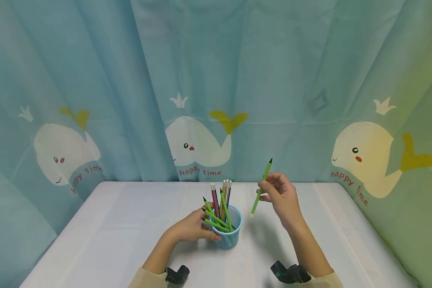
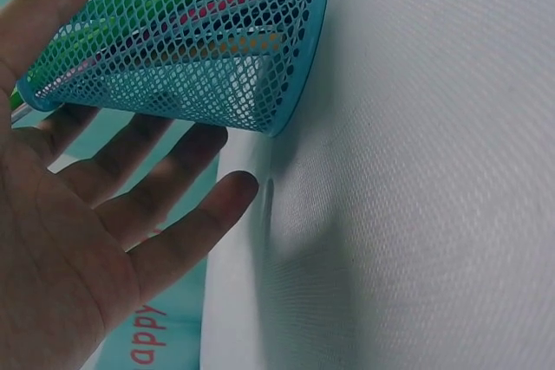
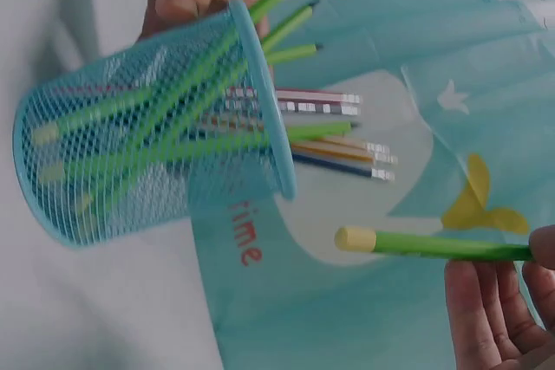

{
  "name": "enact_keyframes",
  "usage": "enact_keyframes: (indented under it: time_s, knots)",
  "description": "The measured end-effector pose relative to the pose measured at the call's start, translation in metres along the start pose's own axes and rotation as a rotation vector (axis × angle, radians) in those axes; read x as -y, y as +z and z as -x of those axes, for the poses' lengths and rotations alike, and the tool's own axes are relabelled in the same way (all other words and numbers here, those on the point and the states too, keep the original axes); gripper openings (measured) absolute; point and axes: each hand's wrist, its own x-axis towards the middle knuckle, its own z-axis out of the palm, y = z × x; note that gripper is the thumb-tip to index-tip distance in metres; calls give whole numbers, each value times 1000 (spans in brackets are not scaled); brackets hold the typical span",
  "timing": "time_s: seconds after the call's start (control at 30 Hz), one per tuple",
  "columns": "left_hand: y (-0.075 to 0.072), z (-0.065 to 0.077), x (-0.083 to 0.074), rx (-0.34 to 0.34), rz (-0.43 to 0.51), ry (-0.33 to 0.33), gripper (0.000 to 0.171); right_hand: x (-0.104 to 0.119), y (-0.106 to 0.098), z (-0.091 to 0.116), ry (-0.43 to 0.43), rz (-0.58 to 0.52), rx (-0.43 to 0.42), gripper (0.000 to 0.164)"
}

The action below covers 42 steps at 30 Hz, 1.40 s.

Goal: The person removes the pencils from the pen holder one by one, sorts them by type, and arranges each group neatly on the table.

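Observation:
A blue mesh pencil cup stands upright on the table, holding several green pencils with dark tips up and other pencils with white eraser ends up. My left hand grips the cup from its left side, thumb at the front and fingers behind; the left wrist view has the thumb and fingers on opposite sides of the mesh. To the right of the cup and above the table, my right hand pinches another green pencil, dark tip up. Its pale yellow end points down, apart from the cup.
The white table reaches back to a blue-green curtain printed with white whales. Dark wrist straps circle both wrists below the hands.

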Motion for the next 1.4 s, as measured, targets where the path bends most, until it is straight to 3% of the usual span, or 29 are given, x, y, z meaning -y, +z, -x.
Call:
enact_keyframes:
  time_s: [0.37,0.67,1.1,1.4]
  knots:
    - [0,1,0,13,6,4,72,-14,-21,-6,92,141,10,38]
    - [-1,1,1,16,23,6,75,-37,-31,-8,169,426,58,41]
    - [-1,1,1,12,9,10,73,-57,-39,-8,337,711,157,43]
    - [-1,1,-1,16,11,9,72,-63,-42,-6,431,792,217,44]
